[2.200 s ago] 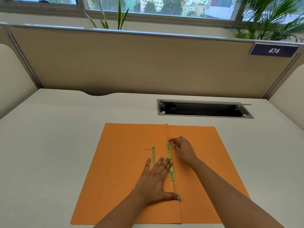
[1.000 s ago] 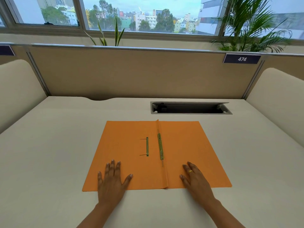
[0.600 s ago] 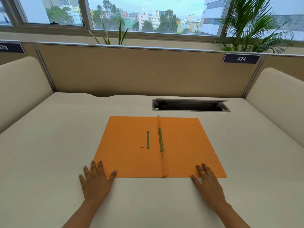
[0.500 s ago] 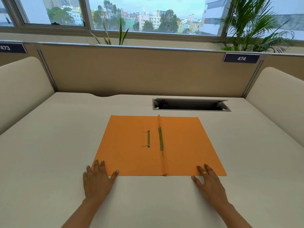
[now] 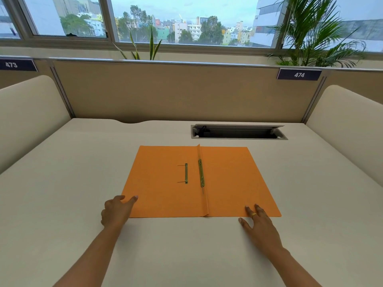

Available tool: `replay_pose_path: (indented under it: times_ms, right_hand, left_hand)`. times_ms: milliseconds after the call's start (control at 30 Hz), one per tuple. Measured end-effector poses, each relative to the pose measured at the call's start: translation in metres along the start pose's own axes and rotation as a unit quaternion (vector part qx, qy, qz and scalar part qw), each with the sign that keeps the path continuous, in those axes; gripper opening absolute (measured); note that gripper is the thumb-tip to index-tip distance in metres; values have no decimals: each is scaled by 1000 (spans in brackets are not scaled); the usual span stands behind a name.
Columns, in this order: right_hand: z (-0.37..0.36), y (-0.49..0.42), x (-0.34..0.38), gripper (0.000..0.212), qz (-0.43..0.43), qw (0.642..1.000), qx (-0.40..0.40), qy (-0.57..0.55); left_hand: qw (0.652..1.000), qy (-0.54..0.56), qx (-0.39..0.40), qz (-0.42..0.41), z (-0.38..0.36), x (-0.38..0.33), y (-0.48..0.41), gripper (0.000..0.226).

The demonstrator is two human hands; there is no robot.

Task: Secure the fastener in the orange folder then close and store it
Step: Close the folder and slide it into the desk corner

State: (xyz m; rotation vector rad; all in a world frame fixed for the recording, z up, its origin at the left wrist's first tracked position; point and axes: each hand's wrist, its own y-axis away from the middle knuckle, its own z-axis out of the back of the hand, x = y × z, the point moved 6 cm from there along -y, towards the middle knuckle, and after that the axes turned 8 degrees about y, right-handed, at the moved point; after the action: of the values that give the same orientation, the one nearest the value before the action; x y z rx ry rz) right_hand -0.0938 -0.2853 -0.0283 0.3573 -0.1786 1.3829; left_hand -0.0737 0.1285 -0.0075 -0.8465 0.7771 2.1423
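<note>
The orange folder (image 5: 228,179) lies open and flat on the desk, spine running away from me. A brass fastener strip (image 5: 201,176) sits along the spine, and a shorter brass bar (image 5: 186,176) with two thin prongs lies on the left flap. My left hand (image 5: 117,209) is at the folder's near left corner, fingers curled at the edge, thumb on top of the flap. My right hand (image 5: 258,221), with a ring, rests flat at the near right edge, fingertips on the folder.
A beige desk (image 5: 62,183) surrounded by partition panels (image 5: 165,92). An open cable slot (image 5: 238,132) is set in the desk just behind the folder. Plants and windows stand beyond the partition. Curved side dividers flank left and right.
Both hands left the fastener and drew back to the folder's near edge. The left hand has since turned, curling its fingers at the left flap's corner.
</note>
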Motion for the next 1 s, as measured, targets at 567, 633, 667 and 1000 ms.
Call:
replay_pose_path:
  times_ms: [567,633,667,1000]
  right_hand:
    - [-1,3,3,57,13,999,-15,34]
    - [1,2,4,56,11,998,-11,60]
    - [3,2,5,56,10,996,-11,87]
    - [95,16,102,43,122,976,-180,-29]
  left_hand:
    - [967,179,-102,-149,51,-81,27,37]
    - [953,193,-117,-204,56,-103,40,34]
    - [945,200,-121,-231,58,-115,48,33]
    - [841,294,121,-438,8,-204,127,36]
